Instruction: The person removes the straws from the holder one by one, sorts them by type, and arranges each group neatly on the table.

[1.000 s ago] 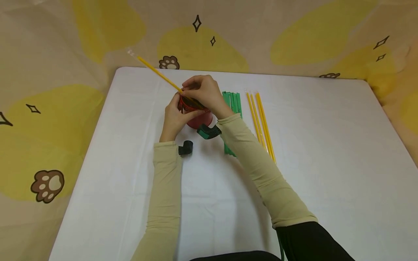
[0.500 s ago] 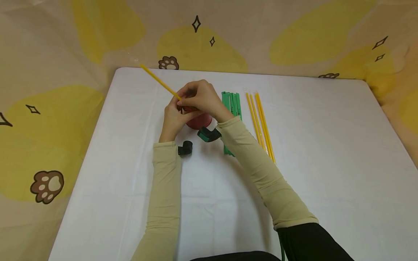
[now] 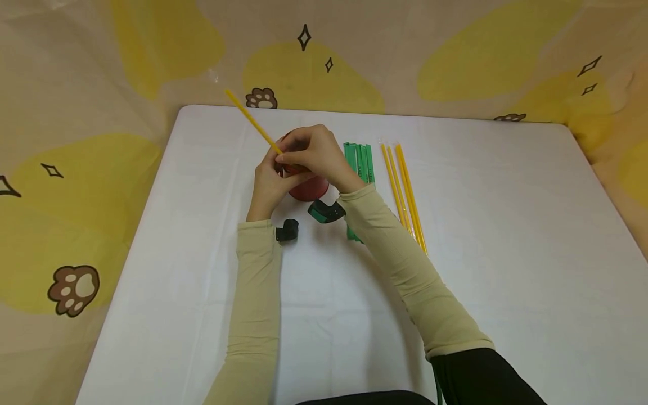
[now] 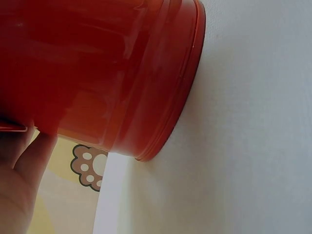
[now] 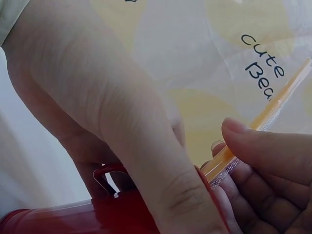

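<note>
A red cup [image 3: 310, 190] stands on the white table, mostly covered by both hands in the head view. My left hand [image 3: 265, 188] grips it near the rim, the thumb across its near side. The left wrist view shows the cup's glossy wall [image 4: 107, 63] and ridged base. Between thumb and fingers, my right hand [image 3: 319, 154] pinches a yellow straw [image 3: 253, 124] in a clear wrapper, slanting up to the far left. The right wrist view shows the straw [image 5: 275, 105] meeting the cup's rim beside a small handle loop [image 5: 109, 170]; its lower end is hidden.
Green flat strips [image 3: 359, 160] lie right of the cup, partly beneath my right forearm. Several more wrapped yellow straws [image 3: 405, 191] lie beside them. A camera [image 3: 326, 211] sits at my right wrist, another camera [image 3: 287, 230] at my left. Patterned cloth [image 3: 354, 67] hangs behind the table.
My right hand has lowered onto the cup's mouth, covering it, and the straw has slid down towards the cup. Since half a second ago the straw has turned steeper. My left hand stays put.
</note>
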`<state>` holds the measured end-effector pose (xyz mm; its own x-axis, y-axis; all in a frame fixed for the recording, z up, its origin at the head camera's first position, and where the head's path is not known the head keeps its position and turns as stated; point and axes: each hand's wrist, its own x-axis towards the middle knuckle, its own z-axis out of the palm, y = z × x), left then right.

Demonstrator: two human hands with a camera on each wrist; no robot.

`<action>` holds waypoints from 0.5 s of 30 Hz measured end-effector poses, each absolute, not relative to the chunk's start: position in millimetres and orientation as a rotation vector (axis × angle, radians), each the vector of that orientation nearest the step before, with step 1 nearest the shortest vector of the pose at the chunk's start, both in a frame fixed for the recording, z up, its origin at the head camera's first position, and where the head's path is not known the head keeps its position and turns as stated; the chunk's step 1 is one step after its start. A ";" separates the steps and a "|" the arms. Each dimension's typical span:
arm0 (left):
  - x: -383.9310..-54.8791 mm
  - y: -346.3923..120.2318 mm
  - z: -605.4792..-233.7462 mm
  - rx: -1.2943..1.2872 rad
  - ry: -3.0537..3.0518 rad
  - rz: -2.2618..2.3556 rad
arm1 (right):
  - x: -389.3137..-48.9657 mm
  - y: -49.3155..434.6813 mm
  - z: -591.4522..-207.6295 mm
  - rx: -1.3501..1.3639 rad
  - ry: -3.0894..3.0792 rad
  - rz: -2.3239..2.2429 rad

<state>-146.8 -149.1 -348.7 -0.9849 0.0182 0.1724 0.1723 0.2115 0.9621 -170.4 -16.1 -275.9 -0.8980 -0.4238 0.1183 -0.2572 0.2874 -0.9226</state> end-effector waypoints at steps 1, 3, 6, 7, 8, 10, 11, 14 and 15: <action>-146.9 -149.0 -348.8 -0.186 -2.347 -1.888 | -170.3 -15.9 -276.3 -0.636 2.388 -1.687; -146.9 -148.7 -348.9 -0.185 -2.346 -1.884 | -169.8 -15.4 -276.6 -0.628 2.372 -1.711; -146.5 -148.4 -348.8 -0.183 -2.340 -1.885 | -168.2 -14.5 -275.1 -0.630 2.359 -1.746; -146.3 -148.3 -348.7 -0.185 -2.336 -1.891 | -167.7 -14.1 -274.4 -0.629 2.354 -1.757; -146.1 -148.3 -348.5 -0.189 -2.333 -1.895 | -167.2 -13.6 -273.5 -0.626 2.345 -1.766; -145.9 -148.4 -348.5 -0.196 -2.325 -1.908 | -166.5 -12.3 -272.0 -0.623 2.331 -1.788; -145.9 -148.4 -348.5 -0.198 -2.326 -1.911 | -166.2 -11.5 -271.4 -0.618 2.323 -1.801; -146.1 -148.9 -348.3 -0.212 -2.325 -1.920 | -165.7 -9.1 -270.0 -0.615 2.300 -1.850; -146.2 -149.1 -348.2 -0.218 -2.323 -1.924 | -165.3 -8.3 -269.3 -0.611 2.296 -1.866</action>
